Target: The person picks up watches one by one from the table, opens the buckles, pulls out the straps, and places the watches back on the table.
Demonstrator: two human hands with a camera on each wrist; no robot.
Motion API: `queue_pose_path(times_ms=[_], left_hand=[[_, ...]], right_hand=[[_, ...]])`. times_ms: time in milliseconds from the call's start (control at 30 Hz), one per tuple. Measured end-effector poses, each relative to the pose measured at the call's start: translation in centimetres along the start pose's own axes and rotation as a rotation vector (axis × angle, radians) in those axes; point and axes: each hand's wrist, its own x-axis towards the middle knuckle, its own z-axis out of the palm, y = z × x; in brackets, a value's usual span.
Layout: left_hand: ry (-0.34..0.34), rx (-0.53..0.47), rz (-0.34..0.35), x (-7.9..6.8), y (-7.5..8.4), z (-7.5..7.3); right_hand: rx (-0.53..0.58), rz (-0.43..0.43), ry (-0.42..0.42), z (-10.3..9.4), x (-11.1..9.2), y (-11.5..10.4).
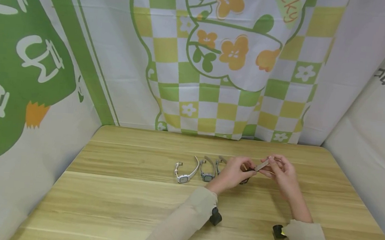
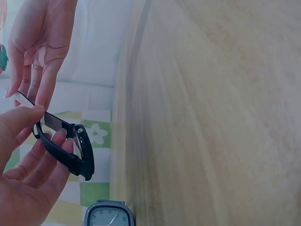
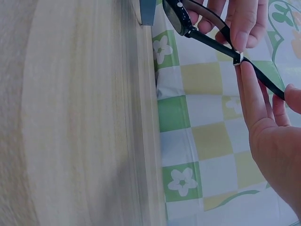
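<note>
Both hands hold a black wristwatch [image 1: 262,165] above the table; its strap end is threaded through the buckle [image 3: 238,59] in the right wrist view. My left hand [image 1: 232,172] pinches the strap beside the buckle, with other fingers inside the loop, as the left wrist view shows. The strap's free end is pinched between thumb and fingers of my right hand [image 1: 284,173]. The watch case [image 3: 177,18] hangs on the left hand's side, its dial turned mostly away. Left of my hands lie a white watch [image 1: 183,179] and a grey-blue watch [image 1: 208,177], straps unfastened.
Another watch [image 1: 218,165] lies partly hidden behind my left hand. The wooden table [image 1: 122,197] ends at the back against a checked, flowered curtain [image 1: 197,98]. Printed cloths hang at both sides. Each sleeve carries a black wrist device [image 1: 216,216].
</note>
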Motion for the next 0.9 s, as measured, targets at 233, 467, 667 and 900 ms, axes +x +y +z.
queue_pose_path(times_ms=[233, 467, 667, 900], left_hand=[[0.0, 0.018, 0.014, 0.01, 0.1, 0.08], [0.022, 0.003, 0.034, -0.14, 0.05, 0.16], [0.044, 0.007, -0.006, -0.25, 0.18, 0.3], [0.026, 0.027, -0.069, 0.09, 0.32, 0.19]], right_hand=[[-0.014, 0.008, -0.004, -0.21, -0.03, 0.06], [-0.026, 0.013, -0.004, 0.02, -0.05, -0.17], [-0.042, 0.016, -0.007, -0.02, -0.11, -0.22], [-0.031, 0.016, -0.007, -0.05, -0.14, -0.22]])
